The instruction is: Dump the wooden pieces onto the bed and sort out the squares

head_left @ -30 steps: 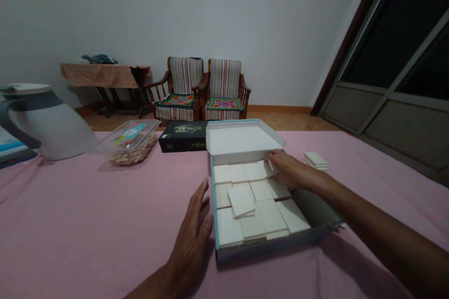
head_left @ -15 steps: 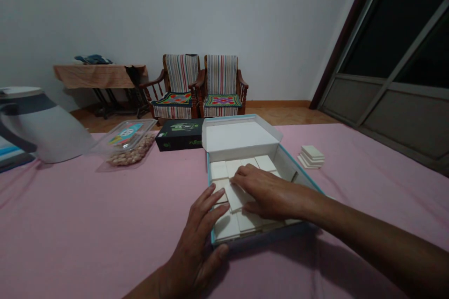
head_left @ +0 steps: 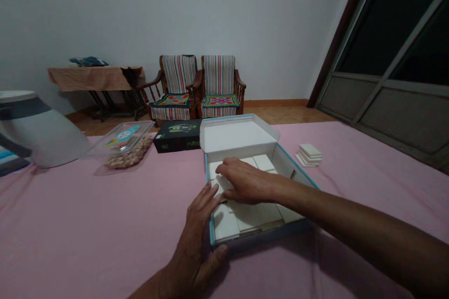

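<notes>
An open blue-edged cardboard box (head_left: 298, 178) lies on the pink tablecloth, its white lid flap (head_left: 238, 136) raised at the back. Rows of white square tiles (head_left: 245, 217) fill it. My right hand (head_left: 245, 181) lies palm down inside the box on the tiles near its left side, fingers stretched over a loose tile. My left hand (head_left: 196, 238) rests against the box's left front corner, fingers over its edge and thumb along the front wall. A small stack of white tiles (head_left: 309, 154) sits on the cloth to the right of the box.
A black box (head_left: 177, 135) lies behind the open box. A clear plastic tub of nuts (head_left: 124, 149) and a white jug (head_left: 33, 133) stand at the left. Two striped armchairs (head_left: 198, 86) and a covered side table (head_left: 93, 79) are against the far wall.
My right hand moved from the box's far right corner leftward across the tiles to its left side. My left hand slid from the cloth onto the box's left front corner.
</notes>
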Motion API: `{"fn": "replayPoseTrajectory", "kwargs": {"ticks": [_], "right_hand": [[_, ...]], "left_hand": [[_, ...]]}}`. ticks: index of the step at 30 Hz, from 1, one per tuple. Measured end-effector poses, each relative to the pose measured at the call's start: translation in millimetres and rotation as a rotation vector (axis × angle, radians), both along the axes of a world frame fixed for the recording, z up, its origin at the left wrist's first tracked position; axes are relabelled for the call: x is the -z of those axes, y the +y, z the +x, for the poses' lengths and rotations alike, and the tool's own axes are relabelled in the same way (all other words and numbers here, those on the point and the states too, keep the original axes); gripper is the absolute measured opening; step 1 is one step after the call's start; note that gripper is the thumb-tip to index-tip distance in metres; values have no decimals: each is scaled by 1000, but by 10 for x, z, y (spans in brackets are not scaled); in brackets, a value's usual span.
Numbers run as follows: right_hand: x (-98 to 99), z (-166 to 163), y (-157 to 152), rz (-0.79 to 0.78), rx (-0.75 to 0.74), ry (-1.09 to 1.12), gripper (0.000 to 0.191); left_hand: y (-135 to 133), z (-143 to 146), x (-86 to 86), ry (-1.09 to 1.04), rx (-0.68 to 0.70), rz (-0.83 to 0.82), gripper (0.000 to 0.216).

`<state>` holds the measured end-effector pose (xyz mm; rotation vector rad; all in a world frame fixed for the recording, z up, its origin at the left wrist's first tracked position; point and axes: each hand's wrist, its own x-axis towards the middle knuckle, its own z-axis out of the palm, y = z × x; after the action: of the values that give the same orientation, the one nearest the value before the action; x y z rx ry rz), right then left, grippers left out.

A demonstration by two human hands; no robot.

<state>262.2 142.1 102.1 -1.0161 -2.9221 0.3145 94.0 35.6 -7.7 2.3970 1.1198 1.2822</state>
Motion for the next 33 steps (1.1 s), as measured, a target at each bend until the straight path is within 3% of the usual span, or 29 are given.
{"fn": "replayPoseTrajectory", "kwargs": {"ticks": [5, 11, 19, 23, 28, 33], "right_hand": [[-22, 176, 9, -24, 95, 27, 33], [-18, 323, -134, -82, 104, -151, 50], [3, 459, -163, -85, 132, -153, 42], [70, 527, -96, -62, 172, -78, 35], [233, 496, -52, -69, 119, 95, 32], [160, 471, -72, -53, 168, 105, 31]], "left_hand": [[7, -1, 6, 17, 6, 28, 59], [4, -13, 16, 33, 0, 21, 58], [12, 4, 2, 37, -14, 13, 57], [15, -4, 4, 47, -9, 12, 57], [12, -7, 18, 46, -24, 14, 58], [14, 6, 23, 47, -15, 14, 57]]}}
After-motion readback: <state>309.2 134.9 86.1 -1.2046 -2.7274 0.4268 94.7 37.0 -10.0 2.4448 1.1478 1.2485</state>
